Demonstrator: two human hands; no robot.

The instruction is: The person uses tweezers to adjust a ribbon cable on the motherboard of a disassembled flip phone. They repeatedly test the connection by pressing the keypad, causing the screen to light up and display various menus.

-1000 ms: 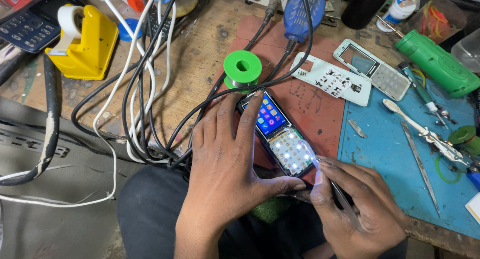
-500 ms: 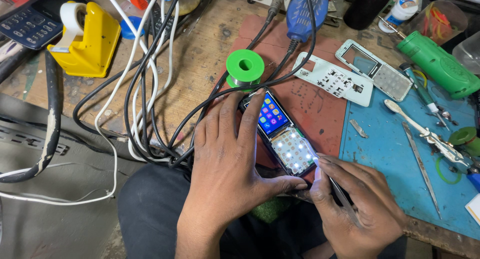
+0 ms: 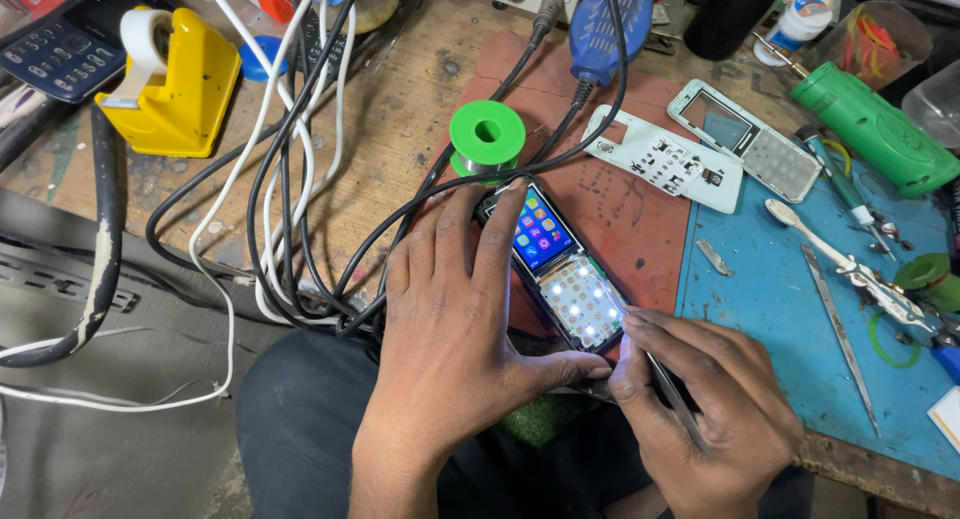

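At the far left a yellow plastic tape dispenser (image 3: 175,84) carrying a white roll is sitting on the worn wooden tabletop (image 3: 400,109), and beside it a tangle of black and white cables (image 3: 290,179) is trailing toward the middle. One green spool of solder wire (image 3: 487,135) is standing just beyond the person's left hand (image 3: 450,319). That hand is lying flat, its fingers (image 3: 500,239) stretched along the left edge of a small black keypad phone with its front cover off (image 3: 553,264), the thumb tucked under the lower end, so it is bracing the phone on the red mat (image 3: 640,219) rather than gripping it. The screen is glowing with coloured icons and the bare keypad is shining white. The right hand (image 3: 705,409) is pinched closed around a thin dark tool (image 3: 672,397), fingertips touching the phone's lower right corner.

The phone seems live while it is open, so I'd judge a slip of that tool could scratch the lit keypad or bridge contacts. The black cables are crossing just above the phone; a snag could drag it from under the steadying hand.

Further right one white keypad sheet (image 3: 665,164) and one grey front cover (image 3: 745,139) are lying side by side. On the blue mat (image 3: 770,309) I'm counting one white toothbrush (image 3: 830,259), one metal tweezers (image 3: 835,324), and one green cylindrical tool (image 3: 875,129) above.
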